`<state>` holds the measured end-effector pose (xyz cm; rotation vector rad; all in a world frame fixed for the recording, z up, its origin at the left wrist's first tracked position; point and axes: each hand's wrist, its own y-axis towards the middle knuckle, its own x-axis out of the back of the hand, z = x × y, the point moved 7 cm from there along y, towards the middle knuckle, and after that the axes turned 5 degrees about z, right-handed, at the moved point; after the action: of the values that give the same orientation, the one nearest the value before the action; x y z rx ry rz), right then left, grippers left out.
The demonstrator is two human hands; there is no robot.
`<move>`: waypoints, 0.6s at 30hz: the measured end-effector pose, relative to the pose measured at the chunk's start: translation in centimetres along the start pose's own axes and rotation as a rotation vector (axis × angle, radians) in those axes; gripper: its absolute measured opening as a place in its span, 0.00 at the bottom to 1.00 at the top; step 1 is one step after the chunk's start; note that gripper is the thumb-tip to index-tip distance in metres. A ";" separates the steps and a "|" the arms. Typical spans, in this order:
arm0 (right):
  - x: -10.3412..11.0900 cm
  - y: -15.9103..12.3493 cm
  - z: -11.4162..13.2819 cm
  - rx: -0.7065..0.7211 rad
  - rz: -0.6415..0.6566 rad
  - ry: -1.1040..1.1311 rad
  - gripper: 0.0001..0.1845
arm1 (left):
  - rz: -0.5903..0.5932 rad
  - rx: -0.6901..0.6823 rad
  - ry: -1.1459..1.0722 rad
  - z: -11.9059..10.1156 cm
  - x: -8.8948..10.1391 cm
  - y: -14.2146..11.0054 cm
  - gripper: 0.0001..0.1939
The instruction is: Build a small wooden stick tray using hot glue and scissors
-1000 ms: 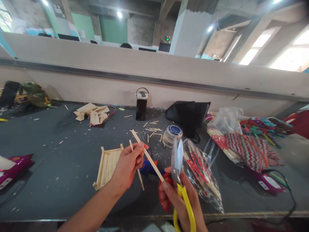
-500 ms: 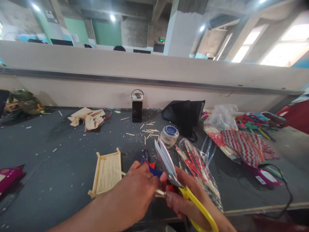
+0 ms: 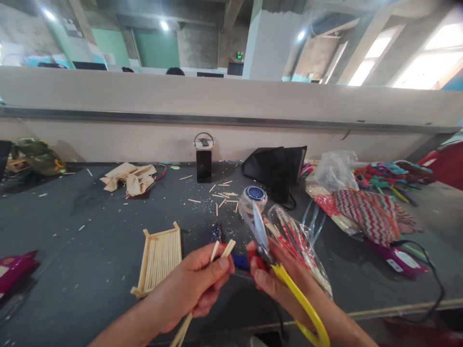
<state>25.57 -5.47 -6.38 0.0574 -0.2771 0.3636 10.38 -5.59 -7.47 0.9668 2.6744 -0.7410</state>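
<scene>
Sticks (image 3: 228, 248): thin, pale wd | L hand (image 3: 206, 277) clamped on sticks | R hand (image 3: 278, 288) gripping scissors (image 3: 290, 281)

sticks (image 3: 183, 325): mids hidden by l. fingers (image 3: 215, 271), lower ends cut @ btm; purple obj (image 3: 14, 271) cut @ l.

The room is lit by daylight from windows (image 3: 423, 60) at upper right, washed out to white, and by ceiling lamps (image 3: 164, 25) ringed with haze. The dark counter (image 3: 90, 260) is softly lit; a faint shadow is cast on the partition (image 3: 217, 96) at far left. Pale glints are caught by the scissor blades (image 3: 260, 229) and plastic bag (image 3: 309, 250). Fine detail is smeared, and shapes are stretched toward the edges.
</scene>
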 end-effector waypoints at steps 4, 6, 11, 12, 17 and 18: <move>-0.8 -1.6 -0.1 -0.028 0.143 -0.145 0.15 | -0.065 -0.074 0.122 -0.9 0.2 0.0 0.16; -1.3 -2.0 0.0 -0.032 0.201 -0.200 0.13 | -0.094 -0.117 0.189 -1.0 0.0 0.2 0.17; -1.6 -2.0 -0.2 -0.042 0.195 -0.271 0.07 | -0.125 -0.145 0.355 -0.4 -0.2 0.7 0.18; -1.7 -1.9 -0.3 -0.046 0.196 -0.284 0.06 | -0.138 -0.142 0.383 -0.2 -0.1 0.8 0.19; -2.2 -1.8 0.0 -0.028 0.233 -0.259 0.04 | -0.162 -0.109 0.423 -0.2 0.1 0.8 0.21; -2.3 -1.7 0.1 -0.017 0.235 -0.247 0.05 | -0.157 -0.100 0.429 -0.2 0.0 0.9 0.21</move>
<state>24.09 -7.91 -6.97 0.0535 -0.5338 0.5888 10.89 -4.89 -7.63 0.9935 3.1509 -0.4616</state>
